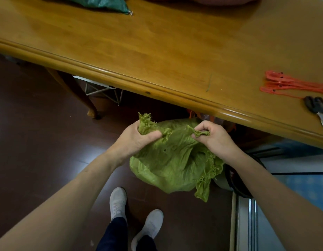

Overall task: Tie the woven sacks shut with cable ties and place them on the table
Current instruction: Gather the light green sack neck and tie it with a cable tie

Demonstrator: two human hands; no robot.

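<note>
Below table [157, 51], left hand [135, 140] and right hand [214, 137] grip green sack [175, 163].

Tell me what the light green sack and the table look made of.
Light green sack: apparently woven plastic fabric, matte, crinkled, with frayed threads along its open edge. Table: looks like wood with a glossy amber varnish; grain lines and a knot show, though veneer is possible.

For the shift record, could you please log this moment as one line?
left hand: gripping sack mouth | right hand: pinching frayed edge | light green sack: untied, off table | cable ties: on table
</note>
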